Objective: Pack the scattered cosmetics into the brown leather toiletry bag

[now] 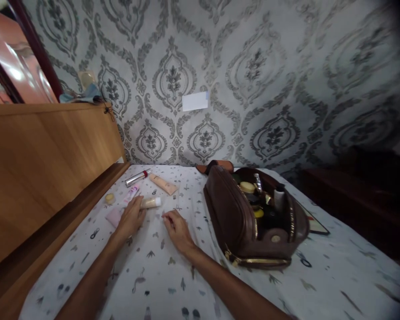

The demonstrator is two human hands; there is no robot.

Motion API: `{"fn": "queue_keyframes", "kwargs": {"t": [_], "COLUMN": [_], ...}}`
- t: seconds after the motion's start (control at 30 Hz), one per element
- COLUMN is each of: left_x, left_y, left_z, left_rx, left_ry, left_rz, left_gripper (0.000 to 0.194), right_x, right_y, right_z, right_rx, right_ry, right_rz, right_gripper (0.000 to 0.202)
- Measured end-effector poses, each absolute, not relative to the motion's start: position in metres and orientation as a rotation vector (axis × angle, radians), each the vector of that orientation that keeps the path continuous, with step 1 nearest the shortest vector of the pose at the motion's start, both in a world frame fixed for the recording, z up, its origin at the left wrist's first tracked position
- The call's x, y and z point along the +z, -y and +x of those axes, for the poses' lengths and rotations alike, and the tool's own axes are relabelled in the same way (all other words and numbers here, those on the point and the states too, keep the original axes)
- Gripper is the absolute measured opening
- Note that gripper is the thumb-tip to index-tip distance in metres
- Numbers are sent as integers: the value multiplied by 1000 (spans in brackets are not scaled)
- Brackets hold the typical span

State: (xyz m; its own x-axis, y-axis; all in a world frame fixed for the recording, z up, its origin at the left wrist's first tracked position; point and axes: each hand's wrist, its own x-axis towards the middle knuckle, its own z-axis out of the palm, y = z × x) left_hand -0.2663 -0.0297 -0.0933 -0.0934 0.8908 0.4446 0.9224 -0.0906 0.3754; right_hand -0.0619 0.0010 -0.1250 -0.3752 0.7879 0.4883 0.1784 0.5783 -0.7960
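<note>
My left hand [132, 218] is at the left, palm down, with its fingers closed around the left end of a small beige bottle with a white cap [150, 203]. A pale pink pouch or tube [114, 217] lies partly hidden beside that hand. My right hand [178, 231] is a short way to the right, low over the sheet, its thumb and fingers curled together in a pinch; whether anything small is between them is too blurred to tell. To its right stands an unzipped brown leather toiletry bag [228, 213], with several cosmetics inside.
On the patterned sheet [160, 284] lie a peach squeeze tube [163, 183], a silver tube with a red band [138, 177], a small pink-and-white tube [131, 194] and a round yellowish jar [110, 198]. A wooden board [50, 169] borders the left; a patterned wall [173, 89] rises behind.
</note>
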Motion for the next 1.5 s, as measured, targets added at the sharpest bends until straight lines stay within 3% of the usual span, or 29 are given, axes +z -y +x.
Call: {"fn": "queue_keyframes", "kwargs": {"t": [0.1,0.23,0.53,0.73,0.93,1.13,1.5], "left_x": [-95,-92,-78,-69,-83,-80,-71], "left_y": [33,34,32,40,43,43,53], "left_z": [-265,-266,-253,-217,-210,-211,-204], "left_rx": [-747,-615,-586,-868,-1059,-1208,-793], "left_ry": [2113,2137,2390,2335,2245,2251,2254], "left_rz": [-2145,-2129,-2160,-2211,-2270,-2372,-2224], "left_gripper": [51,41,42,45,50,37,19], "right_x": [-124,-122,-125,-133,-138,-128,-126], "right_y": [1,3,1,-6,-9,-6,-4], "right_z": [-62,-63,-65,-64,-61,-58,-60], "right_rx": [797,762,716,820,883,891,893], "right_ry": [1875,1887,1877,1798,1764,1760,1760], "right_rz": [-800,-838,-919,-926,-912,-862,-839], "right_gripper": [16,14,14,33,34,32,26]}}
